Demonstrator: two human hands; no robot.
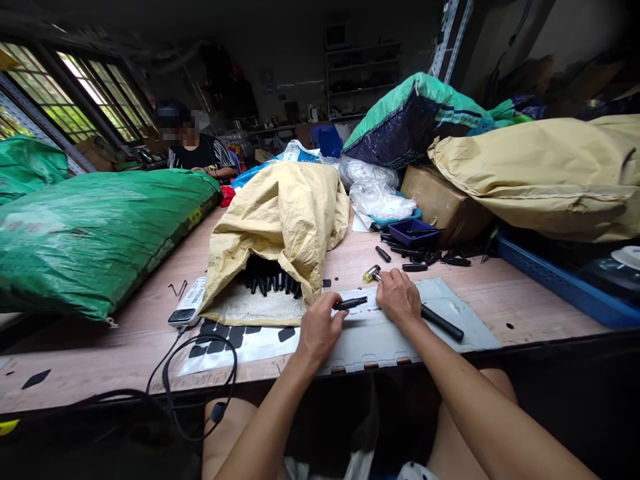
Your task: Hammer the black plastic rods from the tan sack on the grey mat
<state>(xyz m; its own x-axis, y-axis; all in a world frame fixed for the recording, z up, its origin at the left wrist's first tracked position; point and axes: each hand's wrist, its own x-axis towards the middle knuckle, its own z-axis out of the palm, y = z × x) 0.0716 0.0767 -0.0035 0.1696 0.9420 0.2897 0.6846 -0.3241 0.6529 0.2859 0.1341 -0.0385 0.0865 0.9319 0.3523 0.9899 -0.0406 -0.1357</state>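
My left hand (321, 327) pinches a slim black tube-like part (353, 304) between thumb and fingers, just above the grey board (440, 293). My right hand (399, 297) is closed over the shaft of a small hammer, which lies slantwise across the board. The hammer head (371, 273), metal with a yellowish end, pokes out beyond the fingers, and the black handle (443, 323) emerges on the near right side. Left of my hands, a cream woven sack (280, 220) opens toward me, with several black tubular parts (273, 283) inside its mouth.
Loose black parts (414, 267) and a purple tray (413, 232) lie beyond my right hand. A sheet of black stickers (220, 343), a white power bank (189, 303) and its cable (235, 360) are left. Green sack (100, 227), blue basket (565, 277); a person (200, 147) sits across the table.
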